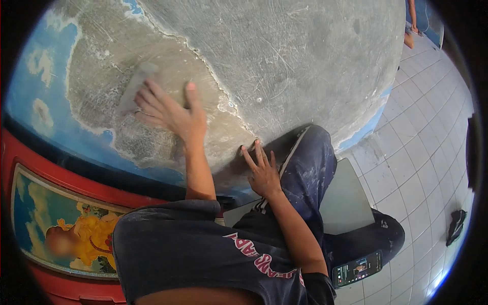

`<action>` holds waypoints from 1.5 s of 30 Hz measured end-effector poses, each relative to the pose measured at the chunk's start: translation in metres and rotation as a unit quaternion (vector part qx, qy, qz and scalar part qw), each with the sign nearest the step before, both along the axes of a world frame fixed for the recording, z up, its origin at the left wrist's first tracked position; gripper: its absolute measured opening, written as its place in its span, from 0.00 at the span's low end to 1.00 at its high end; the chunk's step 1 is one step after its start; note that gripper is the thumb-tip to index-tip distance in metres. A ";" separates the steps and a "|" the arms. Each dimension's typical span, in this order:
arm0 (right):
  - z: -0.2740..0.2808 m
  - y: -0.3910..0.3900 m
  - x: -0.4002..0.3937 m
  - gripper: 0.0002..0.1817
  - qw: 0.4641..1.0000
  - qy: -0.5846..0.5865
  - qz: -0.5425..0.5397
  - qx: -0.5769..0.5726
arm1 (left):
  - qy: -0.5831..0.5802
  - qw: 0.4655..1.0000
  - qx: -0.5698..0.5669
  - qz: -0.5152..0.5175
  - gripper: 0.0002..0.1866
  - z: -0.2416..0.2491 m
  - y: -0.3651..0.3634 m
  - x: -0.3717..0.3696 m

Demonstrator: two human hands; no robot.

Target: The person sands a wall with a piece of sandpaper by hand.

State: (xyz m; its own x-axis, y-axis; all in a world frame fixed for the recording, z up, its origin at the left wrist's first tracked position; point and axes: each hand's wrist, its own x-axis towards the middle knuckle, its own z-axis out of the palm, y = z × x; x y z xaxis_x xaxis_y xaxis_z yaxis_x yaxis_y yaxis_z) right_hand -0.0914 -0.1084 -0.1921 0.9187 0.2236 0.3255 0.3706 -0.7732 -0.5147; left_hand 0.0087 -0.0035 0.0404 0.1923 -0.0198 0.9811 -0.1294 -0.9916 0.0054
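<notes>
My left hand (170,113) reaches up to a bulging grey surface, a wall by its look, with its fingers over a thin, flat, pale grey piece (133,90). That piece is smeared by motion, so its exact kind cannot be made out. Beneath it is a rough tan-grey patch (168,56), edged by flaking blue paint and a ragged ridge. My right hand (265,175) holds nothing. Its fingers are spread, the tips touching the lower edge of the grey surface (290,66), beside my raised knee (315,152) in dark, dust-marked trousers.
A lit phone (357,268) lies on my other leg. Under me is a flat grey-green board (348,195). Red-framed picture (66,223) at lower left. White tiles (419,147) cover the floor, with a black item (456,227) on them. Another person's arm (412,15) shows at top right.
</notes>
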 end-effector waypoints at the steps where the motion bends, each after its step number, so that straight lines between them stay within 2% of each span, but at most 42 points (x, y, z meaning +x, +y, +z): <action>1: 0.000 0.000 0.000 0.57 1.000 -0.002 -0.001 0.000 | -0.002 1.000 0.000 -0.001 0.50 -0.009 -0.005 0.000; 3: -0.001 0.000 0.000 0.57 1.000 -0.004 -0.001 -0.007 | 0.123 0.990 0.057 -0.024 0.50 -0.048 -0.022 -0.006; 4: -0.002 0.000 -0.001 0.57 1.000 -0.003 0.000 -0.007 | 0.124 0.990 0.057 -0.024 0.50 -0.067 -0.025 -0.011; 6: -0.002 0.000 -0.001 0.58 1.000 0.006 0.004 0.001 | 0.224 0.962 0.143 -0.067 0.51 -0.090 -0.031 -0.023; 9: -0.002 -0.001 -0.002 0.57 1.000 -0.018 -0.010 0.005 | 0.201 0.972 0.121 -0.024 0.53 -0.063 -0.009 -0.019; 11: -0.001 -0.001 -0.003 0.57 1.000 -0.010 -0.007 0.009 | 0.120 0.992 0.042 -0.001 0.53 -0.022 0.004 -0.010; 12: 0.000 0.000 -0.002 0.57 1.000 -0.006 -0.007 0.012 | 0.120 0.992 0.043 0.001 0.53 -0.004 0.008 -0.008; 14: 0.002 -0.001 -0.001 0.57 1.000 0.002 -0.002 0.006 | 0.012 1.000 0.014 0.003 0.53 0.023 0.013 -0.005; 16: 0.004 -0.002 -0.001 0.57 1.000 0.013 -0.001 -0.001 | 0.037 0.999 0.031 0.022 0.53 0.008 0.008 -0.003; 19: 0.003 -0.003 -0.002 0.53 0.999 0.009 0.005 0.035 | 0.153 0.985 0.077 0.032 0.52 -0.051 -0.015 -0.011; 20: 0.001 -0.003 -0.002 0.52 0.999 0.005 0.004 0.037 | 0.155 0.985 0.076 0.033 0.52 -0.065 -0.021 -0.019; 22: -0.001 -0.001 -0.002 0.52 0.999 0.002 0.007 0.036 | 0.244 0.957 0.144 -0.061 0.51 -0.082 -0.029 -0.031; 24: -0.002 -0.001 -0.002 0.57 1.000 -0.012 -0.009 0.004 | 0.236 0.965 0.111 -0.028 0.51 -0.070 -0.015 -0.027; 26: 0.004 -0.003 -0.004 0.54 1.000 -0.003 -0.005 0.022 | 0.229 0.970 0.083 0.008 0.51 -0.042 0.006 -0.020; 28: 0.004 -0.002 -0.003 0.51 0.999 0.000 -0.001 0.039 | 0.064 0.998 0.027 0.009 0.51 -0.009 0.018 -0.010; 30: -0.001 0.000 0.000 0.58 1.000 -0.010 -0.006 -0.001 | 0.051 0.999 0.017 0.007 0.51 -0.004 0.015 -0.007; 32: -0.003 0.001 0.001 0.58 1.000 -0.014 -0.009 -0.005 | 0.041 0.999 0.004 0.003 0.52 -0.014 0.005 -0.006; 34: -0.002 0.000 -0.001 0.58 1.000 -0.012 -0.009 -0.009 | 0.162 0.983 0.078 0.029 0.52 -0.050 -0.011 -0.013; 35: 0.003 -0.003 -0.003 0.54 1.000 0.004 0.001 0.017 | 0.164 0.983 0.077 0.031 0.52 -0.066 -0.018 -0.018; 37: 0.005 -0.003 -0.004 0.51 0.999 0.020 0.013 0.042 | 0.238 0.962 0.114 -0.073 0.52 -0.087 -0.030 -0.027; 38: 0.005 -0.003 -0.004 0.51 0.999 0.013 0.010 0.050 | 0.240 0.961 0.112 -0.076 0.52 -0.086 -0.027 -0.026; 40: 0.002 -0.003 -0.005 0.51 0.998 0.011 0.002 0.062 | 0.220 0.973 0.052 0.051 0.52 -0.066 -0.010 -0.026; 41: 0.002 -0.002 -0.004 0.52 0.998 0.004 -0.003 0.060 | 0.223 0.972 0.054 0.049 0.52 -0.047 -0.001 -0.024; 43: 0.003 -0.003 -0.003 0.52 0.998 -0.007 -0.006 0.060 | 0.081 0.996 -0.018 -0.010 0.52 -0.010 0.013 -0.016; 45: 0.005 -0.003 -0.002 0.53 0.999 0.005 0.001 0.047 | 0.055 0.998 -0.019 -0.003 0.52 -0.003 0.013 -0.009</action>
